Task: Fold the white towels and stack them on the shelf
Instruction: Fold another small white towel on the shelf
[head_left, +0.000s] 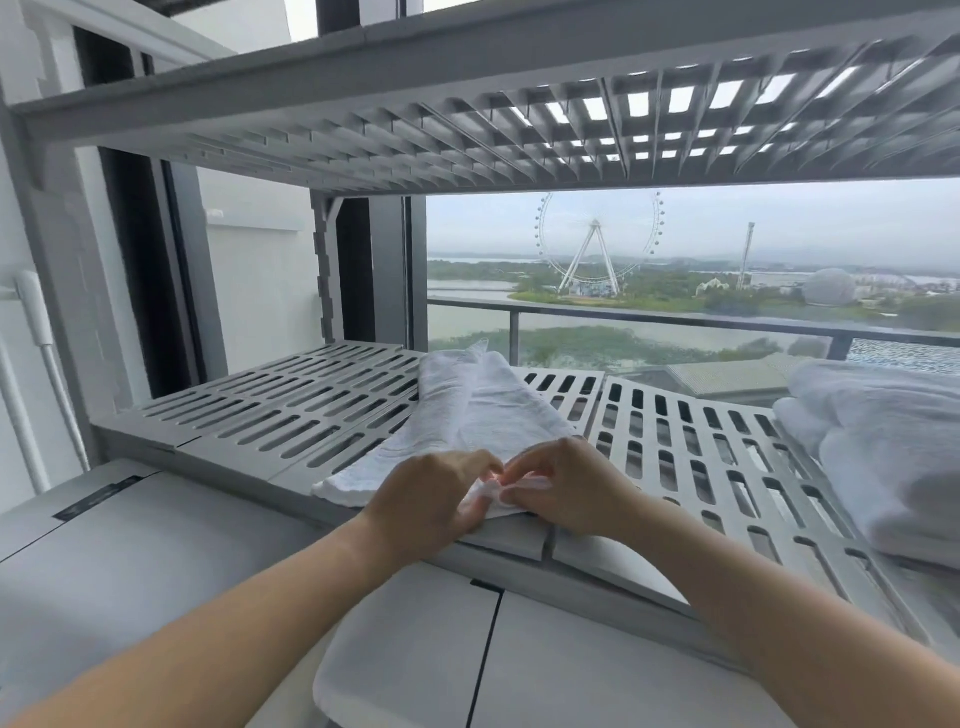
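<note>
Head view: the only camera, looking forward and down at a grey slotted plastic shelf (270, 415) in front of a window.
Towel in hand: a long white terry towel (478, 410), already folded into a narrow strip, lies near the middle of the shelf and runs from its front edge towards its back edge.
Left hand: the left hand (431, 499) has its fingers curled and pinches the strip's near end at the shelf's front edge.
Right hand: the right hand (571, 488) touches the left, its fingertips pinching the same end.
Finished pile: a stack of folded white towels (893, 452) sits at the shelf's right edge, well apart from the hands.
Doing the step well: the next fold probably carries the near end towards the back. Match both near corners first, lift them together, lay them square on the far end, then smooth the crease flat.
Hidden: the hands cover the near corners, so it is unclear whether the layers line up.
Cut off: the picture's right edge cuts the pile, so its towels cannot be counted.
Unclear: a pale flat cloth (405, 670) below the shelf's front edge may be another towel.
</note>
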